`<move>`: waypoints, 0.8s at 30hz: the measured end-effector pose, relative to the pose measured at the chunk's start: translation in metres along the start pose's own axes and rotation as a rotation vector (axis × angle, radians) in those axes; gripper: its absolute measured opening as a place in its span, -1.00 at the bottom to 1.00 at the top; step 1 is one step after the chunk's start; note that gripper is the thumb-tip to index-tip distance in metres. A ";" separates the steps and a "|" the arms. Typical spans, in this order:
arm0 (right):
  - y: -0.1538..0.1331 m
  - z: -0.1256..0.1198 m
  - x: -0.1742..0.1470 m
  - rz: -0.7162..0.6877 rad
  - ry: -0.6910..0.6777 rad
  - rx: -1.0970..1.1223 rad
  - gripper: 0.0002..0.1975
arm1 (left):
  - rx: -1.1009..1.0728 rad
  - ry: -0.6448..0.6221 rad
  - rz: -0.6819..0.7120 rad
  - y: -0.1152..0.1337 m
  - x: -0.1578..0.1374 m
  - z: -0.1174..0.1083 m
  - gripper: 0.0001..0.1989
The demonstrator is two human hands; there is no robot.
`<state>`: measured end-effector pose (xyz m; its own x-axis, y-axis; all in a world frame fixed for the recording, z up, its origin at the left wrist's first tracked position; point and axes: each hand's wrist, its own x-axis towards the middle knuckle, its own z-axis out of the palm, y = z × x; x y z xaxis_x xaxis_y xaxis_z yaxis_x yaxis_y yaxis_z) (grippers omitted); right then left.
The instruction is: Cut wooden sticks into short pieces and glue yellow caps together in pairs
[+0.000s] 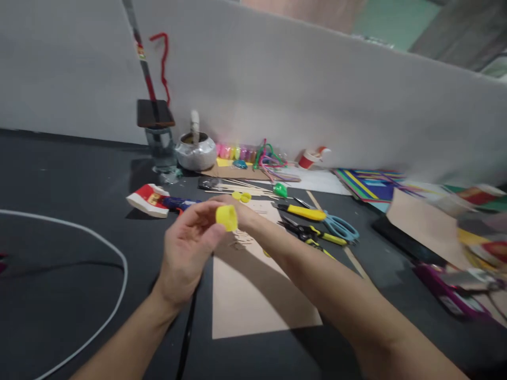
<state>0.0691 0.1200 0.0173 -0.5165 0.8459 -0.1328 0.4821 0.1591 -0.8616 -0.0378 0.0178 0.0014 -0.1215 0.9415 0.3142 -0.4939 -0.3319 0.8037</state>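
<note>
My left hand (188, 248) is raised over the table, with its thumb and fingers pinching a small yellow bottle cap (226, 217). My right arm reaches across from the right, and my right hand (233, 203) is mostly hidden behind the left hand and the cap. Its fingers do not show. Just left of it lies a blue glue gun (180, 203), partly covered by the hands, beside a red and white paper piece (150, 200). Under my arms is a tan cardboard sheet (241, 306) with thin cut pieces (242, 240). Small yellow discs (242, 197) lie beyond it.
Right of the sheet lie a yellow utility knife (304, 212), blue-handled scissors (340, 227) and yellow-handled pliers (328, 236). A silver pot (196, 153) and a water glass (161, 148) stand near the wall. A white cable (122, 264) curves at left. Colored sheets (368, 184) are at right.
</note>
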 end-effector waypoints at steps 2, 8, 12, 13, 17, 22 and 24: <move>0.009 -0.024 -0.010 0.040 -0.002 -0.074 -0.75 | 0.013 0.035 -0.025 0.000 0.001 0.001 -0.82; 0.054 -0.080 -0.102 0.048 0.184 -0.400 -0.77 | -0.003 0.019 -0.224 -0.002 -0.005 0.009 -0.80; 0.081 -0.066 -0.138 0.017 0.155 -0.549 -0.62 | -0.001 0.001 -0.329 -0.008 -0.009 0.015 -0.81; 0.085 -0.059 -0.140 0.004 0.162 -0.575 -0.66 | 0.004 0.000 -0.348 -0.010 -0.010 0.016 -0.80; 0.097 -0.042 -0.138 -0.028 0.207 -0.648 -0.83 | 0.026 -0.003 -0.408 -0.017 -0.012 0.018 -0.79; 0.095 -0.047 -0.151 -0.074 0.126 -0.731 -0.85 | 0.056 0.004 -0.455 -0.020 -0.013 0.018 -0.78; 0.095 -0.049 -0.157 -0.101 0.081 -0.740 -0.77 | 0.058 0.003 -0.468 -0.021 -0.013 0.017 -0.77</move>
<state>0.2307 0.0276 -0.0193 -0.5437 0.8392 -0.0098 0.7998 0.5146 -0.3092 -0.0115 0.0114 -0.0106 0.1001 0.9909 -0.0898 -0.4477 0.1254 0.8853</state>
